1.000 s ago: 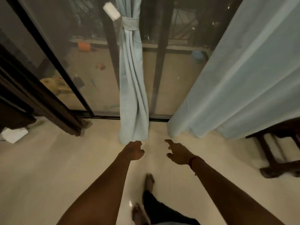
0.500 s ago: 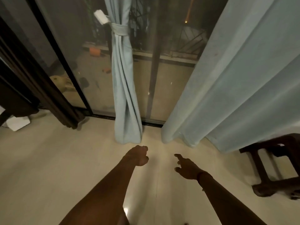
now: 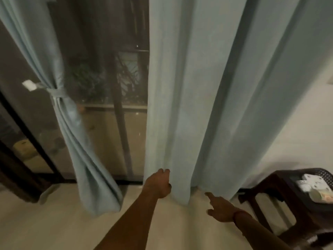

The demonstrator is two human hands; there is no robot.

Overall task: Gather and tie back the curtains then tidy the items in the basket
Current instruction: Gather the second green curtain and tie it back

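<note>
My left hand [image 3: 158,184] has just reached the loose curtain [image 3: 207,105] and grips its edge near the floor — gathering begins. My right hand [image 3: 219,209] hangs released beside it; the other curtain [image 3: 72,123] is already tied.

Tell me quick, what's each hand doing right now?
Left hand: fingers curled round the edge of the loose curtain, gripping it.
Right hand: open, holding nothing, fingers stretched toward the curtain's bottom.

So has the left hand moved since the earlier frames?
Yes. The left hand has gone forward and right, from bare floor below the tied curtain onto the loose curtain's edge, which it grips.
</note>
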